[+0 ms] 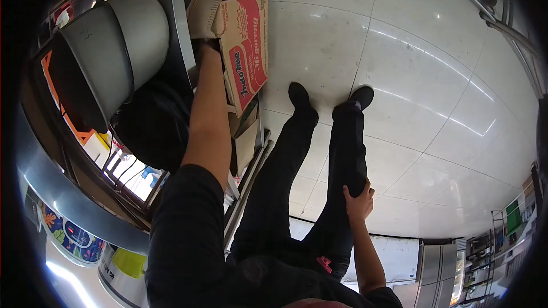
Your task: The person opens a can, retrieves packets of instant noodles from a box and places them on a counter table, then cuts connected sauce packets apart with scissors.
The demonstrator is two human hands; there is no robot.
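Note:
My left hand (205, 47) reaches into a tan cardboard box (228, 88) with red printed panels, on a low shelf at the left. Its fingers are hidden behind the box edge and the shadow. A raised cardboard flap (208, 8) stands just beyond the wrist. My right hand (359, 201) rests on the dark trouser leg (346, 154) near the knee, its thumb and fingers apart and nothing held in it.
Grey rounded containers (108, 45) stand on the metal counter at the left, above a dark rounded object (154, 125). Pale tiles (416, 80) cover the floor. A metal rail (508, 34) runs at the upper right; racks (496, 251) stand at the lower right.

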